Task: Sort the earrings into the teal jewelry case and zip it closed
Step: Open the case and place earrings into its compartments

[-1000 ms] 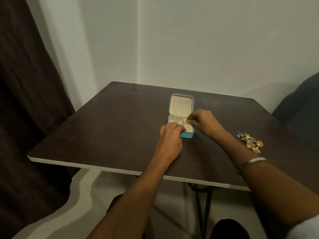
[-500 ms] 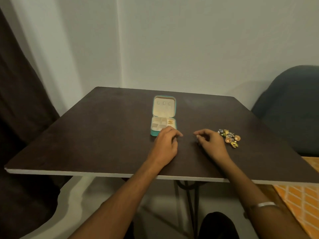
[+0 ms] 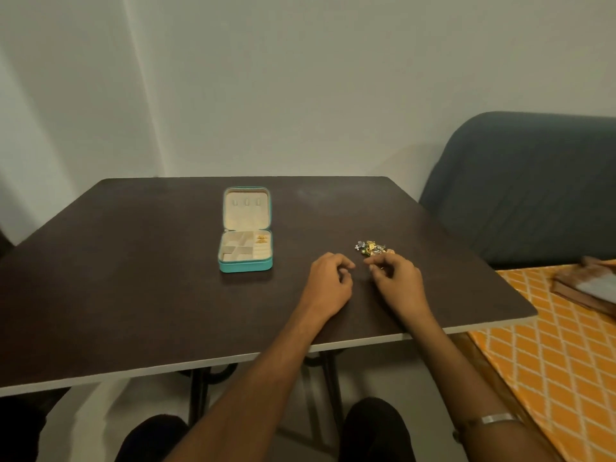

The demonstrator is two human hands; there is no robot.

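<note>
Open teal zip-up jewelry case (image 3: 245,243) on dark brown counter (image 3: 133,278), gold earring (image 3: 261,240) inside, left hand (image 3: 328,286) loosely curled, holding nothing, right hand (image 3: 396,281) fingertips pinched near tangled earring pile (image 3: 370,247), grip unclear

A dark brown table (image 3: 133,278) stands against a pale wall (image 3: 300,78). At right, a grey-blue chair (image 3: 520,188) sits beyond an orange patterned cloth (image 3: 550,345).

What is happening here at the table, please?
A person is sorting earrings into an open teal jewelry case on a dark table. One gold earring lies in a right compartment. The right hand reaches the pile of earrings; the left hand rests beside it, holding nothing visible.
</note>
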